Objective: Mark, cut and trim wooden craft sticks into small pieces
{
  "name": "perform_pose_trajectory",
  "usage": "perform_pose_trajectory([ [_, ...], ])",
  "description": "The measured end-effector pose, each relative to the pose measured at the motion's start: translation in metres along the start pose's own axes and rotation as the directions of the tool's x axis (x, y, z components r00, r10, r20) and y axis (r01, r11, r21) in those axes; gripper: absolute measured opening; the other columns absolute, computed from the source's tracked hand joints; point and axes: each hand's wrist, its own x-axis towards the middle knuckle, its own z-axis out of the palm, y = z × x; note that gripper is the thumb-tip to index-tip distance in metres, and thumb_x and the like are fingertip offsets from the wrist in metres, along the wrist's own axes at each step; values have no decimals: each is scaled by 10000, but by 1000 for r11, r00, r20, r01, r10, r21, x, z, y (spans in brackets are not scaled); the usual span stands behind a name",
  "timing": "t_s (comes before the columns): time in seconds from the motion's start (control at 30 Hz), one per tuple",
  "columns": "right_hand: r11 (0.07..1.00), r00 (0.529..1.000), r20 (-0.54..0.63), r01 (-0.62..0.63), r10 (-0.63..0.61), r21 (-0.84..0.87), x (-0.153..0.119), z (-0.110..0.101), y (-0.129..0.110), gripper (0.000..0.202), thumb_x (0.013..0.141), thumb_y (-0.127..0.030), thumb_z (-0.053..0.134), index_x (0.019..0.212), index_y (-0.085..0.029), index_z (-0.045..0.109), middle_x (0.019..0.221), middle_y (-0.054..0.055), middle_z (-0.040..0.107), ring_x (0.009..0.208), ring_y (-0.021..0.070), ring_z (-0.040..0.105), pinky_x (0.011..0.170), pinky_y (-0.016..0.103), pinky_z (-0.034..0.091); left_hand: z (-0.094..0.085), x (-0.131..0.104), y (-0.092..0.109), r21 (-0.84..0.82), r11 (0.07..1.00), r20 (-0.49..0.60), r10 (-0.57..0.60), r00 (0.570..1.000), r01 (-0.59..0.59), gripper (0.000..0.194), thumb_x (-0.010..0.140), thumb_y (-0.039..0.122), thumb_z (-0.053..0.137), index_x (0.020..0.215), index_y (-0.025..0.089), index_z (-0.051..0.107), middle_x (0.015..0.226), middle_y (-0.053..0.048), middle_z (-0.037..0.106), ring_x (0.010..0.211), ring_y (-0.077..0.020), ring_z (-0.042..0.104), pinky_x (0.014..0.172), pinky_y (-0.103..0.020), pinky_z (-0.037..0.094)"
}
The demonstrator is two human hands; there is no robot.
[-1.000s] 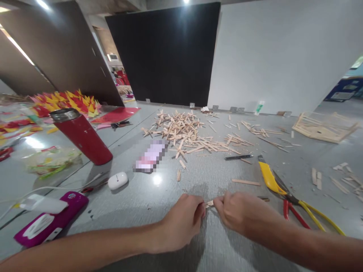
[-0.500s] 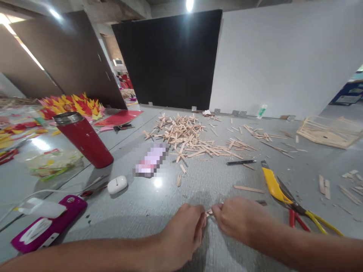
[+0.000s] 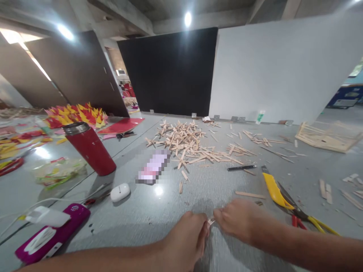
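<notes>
Near the table's front edge, my left hand (image 3: 190, 234) and my right hand (image 3: 236, 219) are closed close together, fingers curled. Between them shows a short bit of pale wooden stick (image 3: 210, 221), gripped from both sides; most of it is hidden by my fingers. Just beyond my right hand lies a single flat wooden stick (image 3: 250, 195). A large heap of similar wooden sticks (image 3: 184, 139), many in small crossed bundles, spreads over the table further off. A black pen (image 3: 241, 167) lies at the right of the heap.
To the right are a yellow cutter (image 3: 275, 190), yellow-handled scissors (image 3: 314, 223) and a red-handled tool (image 3: 297, 222). At left stand a red flask (image 3: 93, 151), a white earbud case (image 3: 120, 192), a purple power strip (image 3: 70, 226) and a blurred phone (image 3: 153, 166). A wooden frame (image 3: 326, 139) sits far right.
The camera view has tilted up, so the scene sits slightly lower. Both hands stay together on the stick, with only a slight shift of the fingers.
</notes>
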Motion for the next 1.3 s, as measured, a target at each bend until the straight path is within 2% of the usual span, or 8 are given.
perform_pose_trajectory([
  [0.27, 989, 992, -49, -109, 114, 99, -18, 5, 14, 218, 829, -37, 685, 1013, -147, 724, 687, 41, 748, 514, 216, 656, 460, 365, 172, -12, 4, 9, -12, 999, -11, 45, 999, -45, 383, 1079, 456, 405, 776, 236, 489, 594, 40, 502, 390, -112, 435, 435, -234, 295],
  [0.4, 911, 943, -104, -272, 317, 310, -26, -3, 8, 256, 1077, -109, 440, 1092, -188, 683, 792, 35, 765, 645, 186, 711, 568, 294, 427, -14, 6, 11, -139, 980, -165, 119, 979, -142, 558, 1097, 627, 311, 984, 184, 632, 703, 10, 569, 502, -138, 507, 510, -242, 389],
  [0.53, 446, 878, -56, -186, 476, 876, -18, -12, -3, 365, 1159, -348, 372, 1047, -201, 687, 970, 63, 754, 975, 215, 719, 871, 314, 549, -6, 9, 4, -120, 980, -177, 138, 974, -161, 581, 1042, 627, 526, 1334, 138, 638, 878, -61, 684, 624, -174, 606, 598, -270, 472],
  [0.6, 147, 904, 36, -108, 426, 983, -13, -13, -7, 347, 1121, -466, 491, 1052, -195, 695, 847, 15, 681, 804, 184, 658, 757, 285, 546, -2, 12, 0, -125, 973, -141, 175, 974, -192, 536, 1032, 580, 581, 1315, 132, 659, 875, -63, 689, 603, -166, 605, 589, -264, 465],
  [0.73, -243, 893, 365, -305, 264, 921, -11, -15, -5, 486, 992, -660, 664, 1161, -205, 646, 623, -116, 414, 450, 79, 310, 404, 193, 283, -2, 20, -5, -140, 957, -148, 235, 961, -255, 364, 1046, 497, 588, 1069, 154, 708, 805, -33, 633, 637, -158, 570, 568, -237, 420],
  [1.07, -62, 940, 255, -247, 226, 967, -23, -27, 19, 140, 981, -301, 715, 1034, -177, 676, 853, -34, 594, 760, 111, 576, 676, 195, 456, -1, 22, -9, -286, 929, -198, 181, 963, -233, 435, 1059, 647, 512, 991, 216, 512, 734, 28, 538, 543, -134, 483, 526, -247, 379],
  [1.2, -172, 943, 310, -287, 122, 942, -34, -31, 26, 324, 924, -253, 721, 1241, -230, 657, 978, -14, 582, 846, 159, 623, 635, 202, 526, 1, 19, -11, -289, 925, -225, 185, 957, -247, 440, 1096, 631, 487, 1054, 197, 551, 796, 5, 552, 628, -141, 472, 592, -260, 375],
  [1.3, -152, 937, 331, -312, 116, 938, -42, -37, 31, 518, 883, -259, 729, 1394, -264, 639, 1034, 8, 584, 918, 195, 619, 594, 202, 556, 0, 18, -11, -342, 901, -234, 192, 953, -265, 629, 1074, 657, 536, 1441, 150, 477, 822, -2, 576, 722, -177, 529, 637, -273, 388],
])
